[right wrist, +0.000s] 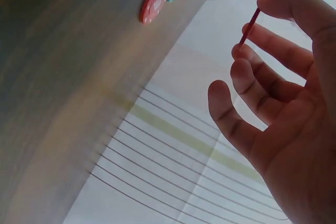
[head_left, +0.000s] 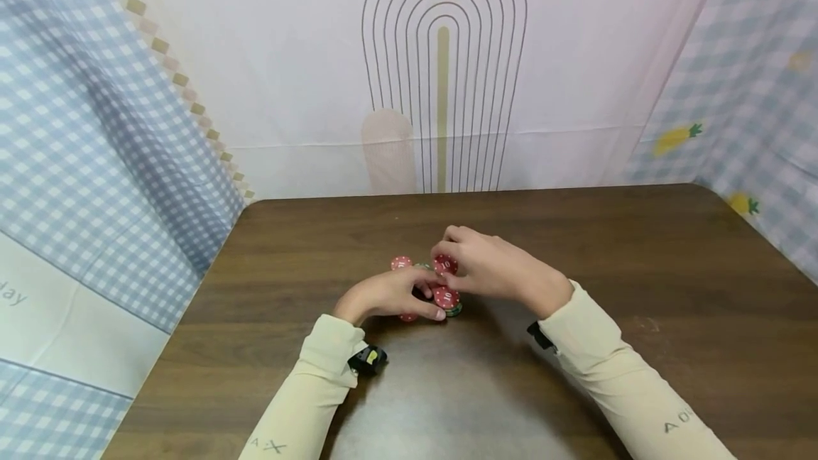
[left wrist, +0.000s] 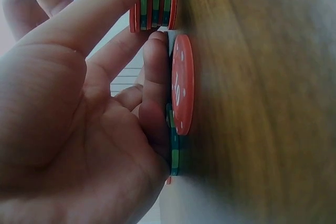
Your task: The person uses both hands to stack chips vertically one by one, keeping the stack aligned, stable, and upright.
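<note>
Red chips (head_left: 446, 297) read “10”, cloth (head_left: 47, 297) “day”, left sleeve (head_left: 297, 400) “A X”, right sleeve (head_left: 629, 378) “A O”

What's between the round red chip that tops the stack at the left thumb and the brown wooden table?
More round chips, red and green, piled flat; their edges show in the left wrist view.

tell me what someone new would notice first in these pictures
Probably the red chip pinched in the right hand, held off the table near the middle of the head view. Just below it in that view is a red-topped stack of chips, with the left hand around it. The large lined arch on the pale cloth behind the table also stands out.
</note>
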{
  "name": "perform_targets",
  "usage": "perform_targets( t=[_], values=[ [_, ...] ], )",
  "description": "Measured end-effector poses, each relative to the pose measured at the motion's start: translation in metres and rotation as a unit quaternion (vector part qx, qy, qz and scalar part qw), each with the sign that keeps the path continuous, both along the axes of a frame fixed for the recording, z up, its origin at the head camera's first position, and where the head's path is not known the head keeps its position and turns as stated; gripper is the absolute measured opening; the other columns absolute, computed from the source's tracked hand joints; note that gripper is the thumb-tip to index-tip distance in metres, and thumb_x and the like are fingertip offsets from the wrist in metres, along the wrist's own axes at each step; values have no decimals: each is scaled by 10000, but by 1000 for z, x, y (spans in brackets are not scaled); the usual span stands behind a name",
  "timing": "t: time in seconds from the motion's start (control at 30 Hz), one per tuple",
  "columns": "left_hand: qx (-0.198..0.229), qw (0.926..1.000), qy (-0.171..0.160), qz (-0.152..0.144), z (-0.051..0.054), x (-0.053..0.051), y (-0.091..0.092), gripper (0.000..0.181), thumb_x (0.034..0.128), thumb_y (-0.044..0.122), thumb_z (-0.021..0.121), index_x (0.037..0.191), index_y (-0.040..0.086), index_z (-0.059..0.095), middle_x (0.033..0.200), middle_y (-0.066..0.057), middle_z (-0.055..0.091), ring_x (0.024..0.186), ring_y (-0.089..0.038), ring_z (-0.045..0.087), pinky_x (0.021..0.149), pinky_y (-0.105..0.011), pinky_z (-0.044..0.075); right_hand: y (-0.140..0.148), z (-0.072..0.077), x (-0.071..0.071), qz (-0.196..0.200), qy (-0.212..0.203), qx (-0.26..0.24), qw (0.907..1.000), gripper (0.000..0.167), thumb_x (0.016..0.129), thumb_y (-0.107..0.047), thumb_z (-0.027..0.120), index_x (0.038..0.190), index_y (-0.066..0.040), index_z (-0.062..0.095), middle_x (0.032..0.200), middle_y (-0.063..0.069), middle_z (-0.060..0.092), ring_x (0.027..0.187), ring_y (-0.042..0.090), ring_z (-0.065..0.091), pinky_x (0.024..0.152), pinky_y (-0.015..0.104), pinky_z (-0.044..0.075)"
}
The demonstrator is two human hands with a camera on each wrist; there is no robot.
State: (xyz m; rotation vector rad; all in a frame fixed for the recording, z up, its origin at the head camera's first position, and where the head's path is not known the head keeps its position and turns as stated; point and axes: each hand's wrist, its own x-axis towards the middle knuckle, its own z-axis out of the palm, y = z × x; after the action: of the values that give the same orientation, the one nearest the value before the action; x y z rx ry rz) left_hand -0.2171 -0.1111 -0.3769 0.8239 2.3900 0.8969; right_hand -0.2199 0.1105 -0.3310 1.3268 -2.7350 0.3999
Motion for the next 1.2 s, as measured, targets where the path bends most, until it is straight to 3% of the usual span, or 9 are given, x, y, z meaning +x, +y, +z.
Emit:
perform_targets(
  t=[0.23, 0.47, 0.7, 1.0, 1.2],
  values=[
    [56, 9998, -158, 95, 2, 1, -4, 394, 945, 297, 819, 1271, 126, 678, 1122, 20, 682, 1024, -99, 619, 952, -317, 509, 2, -8, 6, 151, 303, -39, 9994, 227, 917, -142, 772, 1140, -152, 737, 1052, -17, 599, 867, 113, 584, 688, 286, 548],
    [32, 9996, -184, 199, -1, 4, -7, 332, 935, 278, 831, 1186, 131, 670, 1069, 36, 672, 974, -78, 605, 926, -298, 504, -3, -8, 11, 215, 21, 284, 9994, 215, 920, -191, 780, 1125, -147, 731, 1038, -12, 605, 814, 114, 581, 698, 308, 546],
    [94, 9999, -108, 69, 0, 1, -2, 388, 920, 260, 846, 1230, 113, 665, 1057, 29, 670, 971, -77, 604, 926, -285, 498, -2, -11, 17, 133, 59, 539, 9984, 175, 901, -198, 776, 1057, -153, 712, 950, -30, 577, 729, 117, 533, 661, 331, 511],
    [-4, 9998, -147, 111, -3, -1, -1, 415, 892, 209, 869, 1234, 113, 654, 1071, 27, 690, 991, -73, 622, 943, -297, 500, -7, -19, 20, 148, 193, 648, 9976, 163, 897, -200, 773, 1022, -143, 685, 885, -43, 533, 695, 137, 516, 645, 350, 509],
    [105, 9997, -200, 63, -3, -2, -2, 368, 888, 190, 871, 1191, 130, 670, 1058, 28, 685, 983, -76, 621, 929, -293, 497, -8, -21, 22, 43, -37, 700, 9975, 154, 901, -181, 767, 1005, -141, 661, 913, -34, 536, 727, 136, 521, 647, 336, 509]
  ],
)
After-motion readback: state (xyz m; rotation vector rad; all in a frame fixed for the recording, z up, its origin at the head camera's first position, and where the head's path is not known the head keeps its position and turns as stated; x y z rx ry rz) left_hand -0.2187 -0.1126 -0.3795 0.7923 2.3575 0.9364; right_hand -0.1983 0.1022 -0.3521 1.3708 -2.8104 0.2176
